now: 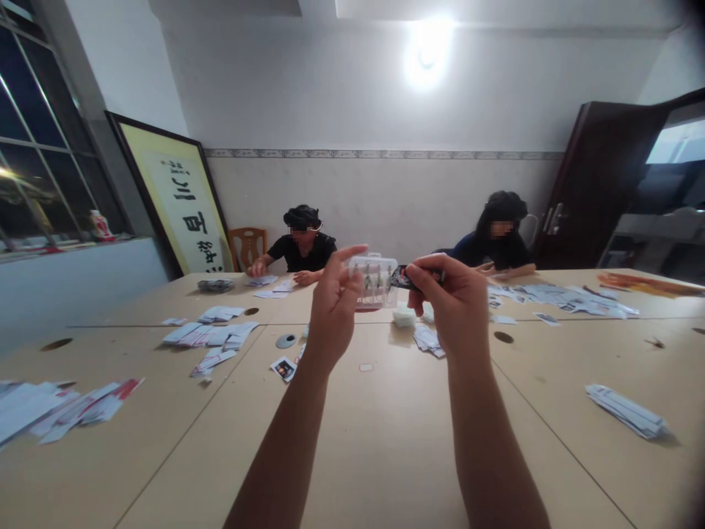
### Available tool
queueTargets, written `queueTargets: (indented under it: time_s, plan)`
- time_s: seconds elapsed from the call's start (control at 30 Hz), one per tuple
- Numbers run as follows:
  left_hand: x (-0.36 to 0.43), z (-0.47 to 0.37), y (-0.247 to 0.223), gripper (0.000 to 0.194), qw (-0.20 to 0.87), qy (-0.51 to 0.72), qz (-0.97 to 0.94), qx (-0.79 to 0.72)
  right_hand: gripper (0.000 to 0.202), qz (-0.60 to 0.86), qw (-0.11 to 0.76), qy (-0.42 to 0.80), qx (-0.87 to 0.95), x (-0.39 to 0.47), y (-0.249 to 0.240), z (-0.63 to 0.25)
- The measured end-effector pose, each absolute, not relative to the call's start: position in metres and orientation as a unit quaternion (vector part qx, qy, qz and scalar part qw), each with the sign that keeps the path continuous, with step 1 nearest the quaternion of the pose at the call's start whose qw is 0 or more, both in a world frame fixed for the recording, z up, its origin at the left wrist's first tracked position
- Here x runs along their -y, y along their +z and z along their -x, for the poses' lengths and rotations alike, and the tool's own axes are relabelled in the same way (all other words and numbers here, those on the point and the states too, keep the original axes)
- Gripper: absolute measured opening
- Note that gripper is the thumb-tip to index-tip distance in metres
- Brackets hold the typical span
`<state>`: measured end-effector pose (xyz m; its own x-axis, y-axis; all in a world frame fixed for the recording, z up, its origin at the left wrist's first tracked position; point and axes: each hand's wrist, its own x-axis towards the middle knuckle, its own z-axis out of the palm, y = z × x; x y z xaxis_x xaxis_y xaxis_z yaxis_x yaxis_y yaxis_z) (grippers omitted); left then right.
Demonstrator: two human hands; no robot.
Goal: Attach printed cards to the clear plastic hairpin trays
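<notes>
A clear plastic case [376, 281] with small dark pieces in its compartments is held up above the table by my left hand [337, 305], thumb in front of its left side. Pinched between the thumb and fingers of my right hand [452, 297] is a dark printed card [405, 277]. The card's left end meets or overlaps the right edge of the case; whether they touch I cannot tell. Below the hands, whitish translucent packs [405, 317] and a stack of white cards [429, 341] lie on the table.
Piles of white papers lie on the table [363, 455] at left [212, 334], far left [55, 408] and back right [562, 300]. A folded bundle [626, 411] is at right, a small photo card [284, 369] left of centre. Two people [302, 246] [496, 242] sit across.
</notes>
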<state>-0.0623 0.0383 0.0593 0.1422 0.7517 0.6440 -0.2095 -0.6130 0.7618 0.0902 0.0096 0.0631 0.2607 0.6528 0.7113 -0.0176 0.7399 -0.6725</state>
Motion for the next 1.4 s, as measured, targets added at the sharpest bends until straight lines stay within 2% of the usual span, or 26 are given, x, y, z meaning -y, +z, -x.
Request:
queueTargets:
  time_s: [0.1,0.23,0.37,0.53,0.73,0.93,1.4]
  plan:
    - [-0.037,0.062,0.060,0.050,0.381,0.603,-0.668,-0.212,0.010,0.261,0.740,0.254,0.565,-0.005,0.064,-0.088]
    - [-0.036,0.056,0.057,0.034,0.381,0.571,-0.695,-0.215,0.011,0.269,0.735,0.259,0.566,-0.005,0.061,-0.083]
    - [-0.036,0.053,0.057,0.036,0.442,0.556,-0.680,-0.180,0.013,0.273,0.729,0.267,0.568,-0.007,0.059,-0.084]
    - [-0.033,0.058,0.059,0.031,0.499,0.533,-0.663,-0.163,0.012,0.317,0.724,0.218,0.572,0.001,0.063,-0.085]
    - [-0.027,0.063,0.063,0.037,0.494,0.501,-0.697,-0.139,0.010,0.314,0.719,0.198,0.587,0.010,0.064,-0.082]
    - [-0.018,0.065,0.067,0.026,0.497,0.512,-0.687,-0.138,0.008,0.288,0.724,0.219,0.588,0.023,0.066,-0.082]
    - [-0.007,0.061,0.066,0.023,0.477,0.536,-0.682,-0.142,0.010,0.274,0.741,0.234,0.566,0.027,0.067,-0.080]
